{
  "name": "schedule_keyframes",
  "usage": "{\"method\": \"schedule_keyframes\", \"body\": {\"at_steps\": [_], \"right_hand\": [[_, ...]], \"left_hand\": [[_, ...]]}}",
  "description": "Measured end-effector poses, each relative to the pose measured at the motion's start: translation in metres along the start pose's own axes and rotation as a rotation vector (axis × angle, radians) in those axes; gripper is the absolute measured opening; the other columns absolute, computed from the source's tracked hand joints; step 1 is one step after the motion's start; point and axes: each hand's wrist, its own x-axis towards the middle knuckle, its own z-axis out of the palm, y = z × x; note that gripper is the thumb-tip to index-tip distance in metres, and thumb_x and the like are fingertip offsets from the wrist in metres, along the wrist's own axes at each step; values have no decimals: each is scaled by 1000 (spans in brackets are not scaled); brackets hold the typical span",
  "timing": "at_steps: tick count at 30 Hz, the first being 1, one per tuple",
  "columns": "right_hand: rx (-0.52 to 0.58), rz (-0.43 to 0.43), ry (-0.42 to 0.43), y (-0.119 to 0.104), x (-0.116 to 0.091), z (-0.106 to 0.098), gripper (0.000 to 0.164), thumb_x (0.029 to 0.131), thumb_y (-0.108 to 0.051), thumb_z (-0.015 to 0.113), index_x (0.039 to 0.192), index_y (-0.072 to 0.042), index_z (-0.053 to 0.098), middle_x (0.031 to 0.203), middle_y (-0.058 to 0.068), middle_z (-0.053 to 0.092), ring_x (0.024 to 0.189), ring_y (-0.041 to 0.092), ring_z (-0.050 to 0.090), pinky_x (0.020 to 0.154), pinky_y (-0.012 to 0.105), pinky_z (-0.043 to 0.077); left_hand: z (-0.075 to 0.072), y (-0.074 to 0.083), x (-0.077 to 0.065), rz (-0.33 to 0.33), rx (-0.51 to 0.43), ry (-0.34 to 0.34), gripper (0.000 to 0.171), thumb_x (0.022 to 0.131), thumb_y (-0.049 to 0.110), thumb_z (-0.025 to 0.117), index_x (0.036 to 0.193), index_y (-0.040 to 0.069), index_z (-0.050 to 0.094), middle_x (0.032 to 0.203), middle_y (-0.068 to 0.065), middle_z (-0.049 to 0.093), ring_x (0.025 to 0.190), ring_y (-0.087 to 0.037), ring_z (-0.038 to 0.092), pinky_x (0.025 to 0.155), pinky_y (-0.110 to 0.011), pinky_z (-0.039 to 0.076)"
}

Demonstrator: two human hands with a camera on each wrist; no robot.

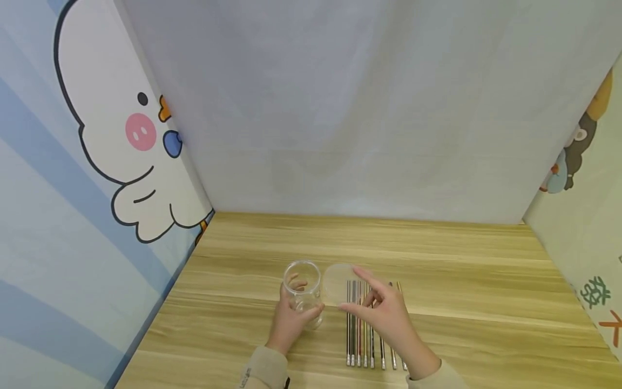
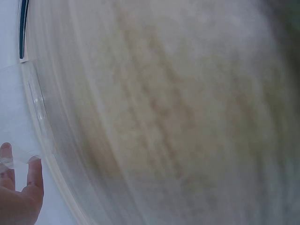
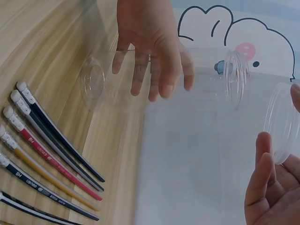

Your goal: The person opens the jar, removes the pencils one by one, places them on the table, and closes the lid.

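A clear, open-topped plastic jar [image 1: 312, 286] stands upright in the head view, with my left hand [image 1: 288, 320] wrapped round its side. The same jar [image 3: 206, 79] appears sideways in the right wrist view, the left hand's fingers [image 3: 152, 70] spread over its wall. Just right of the jar's mouth, my right hand [image 1: 389, 313] pinches a round translucent lid [image 1: 335, 283] by its edge, between thumb and fingers. Lid and jar are apart. The left wrist view is mostly blurred; part of the right hand [image 2: 21, 197] shows at its lower left.
Several pencils [image 1: 359, 340] lie in a row on the wooden table [image 1: 233, 270], below and beside the right hand, eraser ends towards me. A pale sheet [image 1: 340, 135] rises behind the table. Cartoon-printed panels [image 1: 97, 189] stand at both sides.
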Motion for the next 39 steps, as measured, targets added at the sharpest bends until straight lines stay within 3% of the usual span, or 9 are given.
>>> {"method": "schedule_keyframes", "body": {"at_steps": [4,9,12,14,17,19,22,29,39], "right_hand": [[-40,-48,-21,-4,4,8,72,69,-15,89,134,-6,60,135,17,62,58,1,50,45,16,42],[-54,-53,-52,-10,12,18,75,67,-19,90,135,-11,61,139,13,60,58,3,50,45,17,42],[-64,-28,-72,-13,17,23,75,68,-24,91,136,-15,61,122,12,68,57,5,49,45,18,41],[-69,-19,-87,-14,22,26,74,68,-25,90,136,-16,61,120,11,69,57,6,48,44,18,40],[-87,-5,-113,-15,28,31,74,70,-25,90,137,-18,60,126,9,68,57,6,49,45,18,41],[-98,-10,-126,-14,32,35,74,70,-25,89,137,-18,60,140,7,60,58,6,50,46,18,43],[-113,-26,-143,-14,36,38,74,70,-26,89,137,-16,59,141,9,59,57,5,50,46,19,44],[-151,-35,-163,-15,41,44,75,71,-30,88,138,-16,58,138,9,62,57,5,50,47,19,46],[-241,-68,-187,-19,49,50,77,71,-35,87,139,-16,58,142,7,59,57,5,49,49,19,46]], "left_hand": [[0,-1,0,-1,-12,-4,94,73,21,87,148,18,31,140,-10,54,126,-39,53,103,-64,45],[-1,-1,0,21,3,-9,96,73,21,87,149,16,29,140,-13,54,125,-39,55,104,-62,45],[-2,-1,1,41,26,-10,95,74,23,87,149,16,29,141,-15,54,125,-39,55,105,-62,44],[-2,-2,1,47,29,-14,92,75,25,86,148,18,30,142,-15,54,126,-38,55,106,-62,44],[-3,-2,1,40,15,-17,92,76,28,86,148,23,30,142,-13,54,128,-37,53,107,-62,43],[-3,-1,1,27,-3,-21,94,76,29,86,150,27,28,144,-11,53,131,-37,51,107,-63,42],[-3,0,0,10,-18,-18,99,76,30,86,153,30,24,147,-9,50,135,-37,47,109,-64,39],[-3,1,-2,-7,2,-11,100,76,31,86,153,20,23,146,-14,50,133,-39,49,106,-63,43],[-2,2,-3,12,0,-9,102,75,29,86,154,20,22,148,-12,49,136,-38,46,113,-65,34]]}}
